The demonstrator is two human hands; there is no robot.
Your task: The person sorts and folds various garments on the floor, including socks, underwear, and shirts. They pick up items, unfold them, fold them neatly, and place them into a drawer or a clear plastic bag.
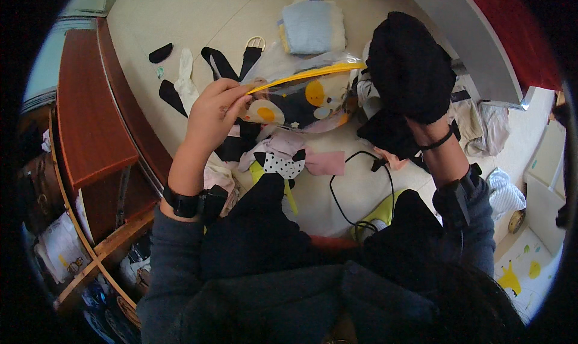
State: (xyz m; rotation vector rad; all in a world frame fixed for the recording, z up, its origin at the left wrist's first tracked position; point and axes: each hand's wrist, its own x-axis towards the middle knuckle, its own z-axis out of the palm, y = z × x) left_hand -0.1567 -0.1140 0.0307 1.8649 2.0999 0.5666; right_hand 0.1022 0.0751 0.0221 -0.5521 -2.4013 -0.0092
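Note:
My left hand (214, 112) pinches one end of the yellow zip edge of a clear zip pouch (313, 106), which has a print of eggs and dark shapes. The pouch hangs just above the floor, tilted up to the right. My right hand (424, 130) is raised at the right with a bunched black garment (409, 67) draped over it. The fabric hides most of those fingers. Its lower folds hang near the pouch's right end. Below the pouch lie pink cloth (325, 162) and a spotted black-and-white cloth piece (282, 165).
A folded light blue cloth (313, 28) lies beyond the pouch, near a black belt (250, 58) with a ring buckle. White cloth (185, 70) is at left, beige clothes (490, 127) at right. A black cord (336, 199) loops by my feet. A wooden cabinet (96, 103) borders the left.

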